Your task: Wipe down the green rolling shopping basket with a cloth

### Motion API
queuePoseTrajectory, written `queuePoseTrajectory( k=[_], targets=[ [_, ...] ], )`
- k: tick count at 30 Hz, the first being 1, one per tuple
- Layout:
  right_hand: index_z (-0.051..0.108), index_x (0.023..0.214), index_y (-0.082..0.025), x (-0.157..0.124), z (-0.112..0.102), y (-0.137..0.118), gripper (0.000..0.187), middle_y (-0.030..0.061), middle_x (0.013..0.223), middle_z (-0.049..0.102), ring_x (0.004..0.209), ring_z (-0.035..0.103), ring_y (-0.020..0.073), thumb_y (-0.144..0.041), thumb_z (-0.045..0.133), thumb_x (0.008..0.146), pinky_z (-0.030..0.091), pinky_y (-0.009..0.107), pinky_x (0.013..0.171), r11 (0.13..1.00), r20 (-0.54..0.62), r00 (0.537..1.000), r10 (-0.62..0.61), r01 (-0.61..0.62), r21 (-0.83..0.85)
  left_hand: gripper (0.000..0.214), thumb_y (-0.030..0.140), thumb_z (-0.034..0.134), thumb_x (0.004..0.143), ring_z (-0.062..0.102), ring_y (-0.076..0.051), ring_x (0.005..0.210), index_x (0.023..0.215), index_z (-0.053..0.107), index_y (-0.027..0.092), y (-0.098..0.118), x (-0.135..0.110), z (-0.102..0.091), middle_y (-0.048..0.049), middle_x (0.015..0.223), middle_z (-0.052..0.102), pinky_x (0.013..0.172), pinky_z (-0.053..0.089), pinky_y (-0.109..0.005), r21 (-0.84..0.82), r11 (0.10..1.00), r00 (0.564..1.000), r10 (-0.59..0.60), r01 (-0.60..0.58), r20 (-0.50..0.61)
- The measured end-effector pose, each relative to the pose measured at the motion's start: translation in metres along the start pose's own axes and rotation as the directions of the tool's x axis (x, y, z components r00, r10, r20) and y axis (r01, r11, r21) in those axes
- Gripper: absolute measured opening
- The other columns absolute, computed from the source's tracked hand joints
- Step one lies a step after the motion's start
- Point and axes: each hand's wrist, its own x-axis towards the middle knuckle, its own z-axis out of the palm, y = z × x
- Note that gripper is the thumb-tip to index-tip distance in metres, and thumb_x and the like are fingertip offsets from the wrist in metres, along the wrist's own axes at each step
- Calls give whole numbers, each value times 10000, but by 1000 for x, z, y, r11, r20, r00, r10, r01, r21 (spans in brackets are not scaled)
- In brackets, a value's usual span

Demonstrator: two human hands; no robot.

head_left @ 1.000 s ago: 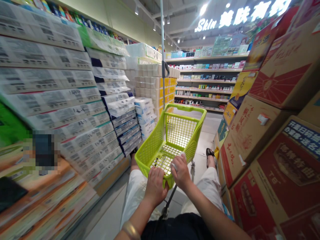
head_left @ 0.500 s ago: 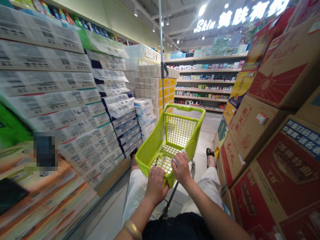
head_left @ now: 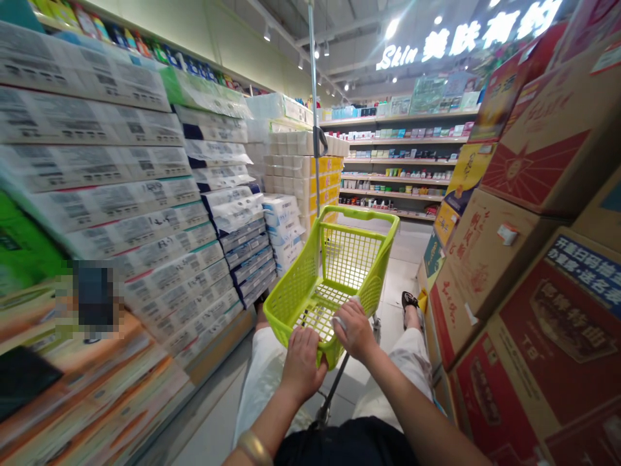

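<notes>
A lime-green plastic basket (head_left: pixel 288 304) with grid walls stands in front of me, between my legs, on a metal frame with a thin upright pole (head_left: pixel 314 84). Over its near rim my left hand (head_left: pixel 305 362) is curled, thumb on the outer side. My right hand (head_left: pixel 353 329) is closed around a crumpled white tissue (head_left: pixel 356 301), which shows at the fingertips, and is at the near right side of the basket. Whether that hand also grips the rim is hidden. Only the grid floor shows inside the basket.
Stacked plastic-wrapped paper packs (head_left: pixel 160 252) line the left side. Printed cartons (head_left: pixel 509 259) are piled close on the right. Shelves of small boxes and bottles (head_left: pixel 402 160) cross the far end below a lit sign (head_left: pixel 466 35). Tiled floor (head_left: pixel 392 294) runs between.
The view has shifted slightly, with the left stacks a little further right and lower in the picture. Both hands keep their places at the basket.
</notes>
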Motion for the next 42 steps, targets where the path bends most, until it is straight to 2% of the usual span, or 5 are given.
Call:
queuePoseTrajectory(
  k=[6, 14, 22, 31, 42],
  targets=[
    [523, 759, -220, -11, 15, -21, 140, 28, 788, 540, 889, 494, 202, -211, 430, 863, 276, 456, 1062, 994, -97, 990, 99, -94, 53, 249, 201, 528, 682, 544, -266, 921, 923, 466, 189, -2, -1, 1, -77, 890, 560, 958, 426, -500, 17, 1000, 999, 23, -22, -33],
    [544, 765, -219, -5, -2, -6, 135, 22, 734, 529, 801, 480, 190, -236, 447, 858, 377, 379, 925, 990, 61, 989, -132, 129, 55, 258, 209, 529, 682, 538, -264, 910, 932, 471, 186, -3, -9, -5, -74, 883, 558, 956, 422, -489, 24, 999, 999, 29, -28, -46],
    [507, 739, -221, 1, 11, 2, 169, 16, 751, 514, 821, 483, 189, -213, 411, 878, 301, 452, 1039, 989, -144, 978, 149, -144, 47, 246, 188, 531, 666, 525, -262, 922, 906, 474, 190, 0, -5, 2, -73, 885, 550, 964, 417, -491, -9, 1000, 999, -7, 6, -50],
    [552, 770, -224, -13, 1, -15, 132, 26, 748, 527, 826, 481, 194, -248, 454, 855, 370, 395, 964, 989, 76, 986, -148, 146, 37, 213, 229, 521, 713, 528, -262, 903, 916, 471, 187, -2, -6, 3, -73, 879, 546, 961, 415, -499, -15, 1000, 999, 26, -27, -44],
    [543, 835, -220, -23, 16, -30, 119, 41, 864, 561, 1010, 492, 214, -215, 429, 870, 241, 469, 1088, 994, -87, 992, 90, -84, 71, 199, 221, 529, 708, 519, -260, 900, 892, 462, 192, 2, -4, 4, -69, 866, 536, 959, 410, -493, -25, 1000, 999, 11, -13, -46]
  ],
)
